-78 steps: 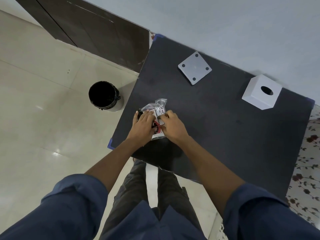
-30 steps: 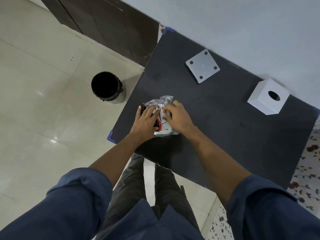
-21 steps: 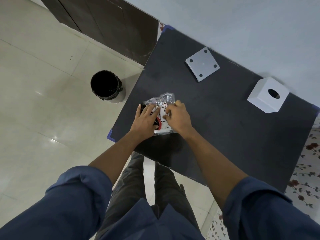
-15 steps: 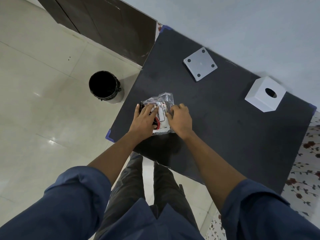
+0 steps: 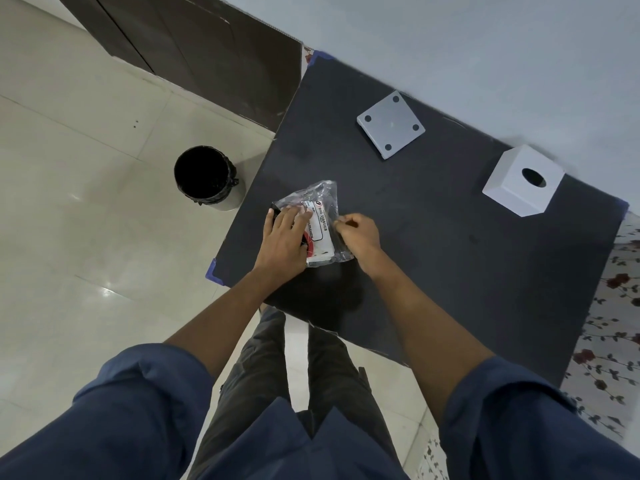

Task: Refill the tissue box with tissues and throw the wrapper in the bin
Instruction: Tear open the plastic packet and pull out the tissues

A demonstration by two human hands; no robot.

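A tissue pack (image 5: 320, 225) in a clear plastic wrapper lies near the left front of the black table (image 5: 433, 244). My left hand (image 5: 285, 239) lies flat on the pack's left side and presses it down. My right hand (image 5: 360, 237) pinches the wrapper's right edge between its fingertips. The white cube tissue box (image 5: 521, 180) with a round hole on top stands at the far right of the table. Its square base plate (image 5: 391, 128) lies apart at the back. A black-lined bin (image 5: 204, 176) stands on the floor to the left.
A dark wooden door (image 5: 194, 46) and a pale wall run behind the table. The floor (image 5: 86, 237) is glossy cream tile. A floral cloth (image 5: 609, 327) shows at the right edge. My legs stand at the table's front edge.
My right hand has slid from the top of the pack to its right edge and now pinches the wrapper. My left hand has stayed on the pack.
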